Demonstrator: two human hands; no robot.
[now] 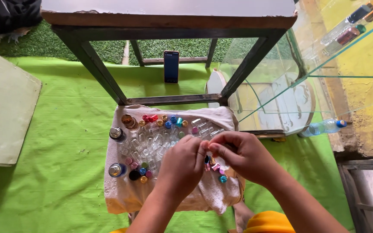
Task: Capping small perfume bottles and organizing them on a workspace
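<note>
head-worn view, looking steeply down (close), facing a table (169,19)

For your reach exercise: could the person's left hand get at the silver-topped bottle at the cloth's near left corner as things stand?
Probably yes. The left hand is on the same cloth as the silver-topped bottle, with only small coloured caps between them, though its fingers are busy with a small piece.

A white cloth (126,194) on a green mat (57,129) carries clear vials (150,144) at its centre, coloured caps (162,121) at twelve o'clock and at six o'clock, and metal-topped bottles (116,133) at nine o'clock.
</note>
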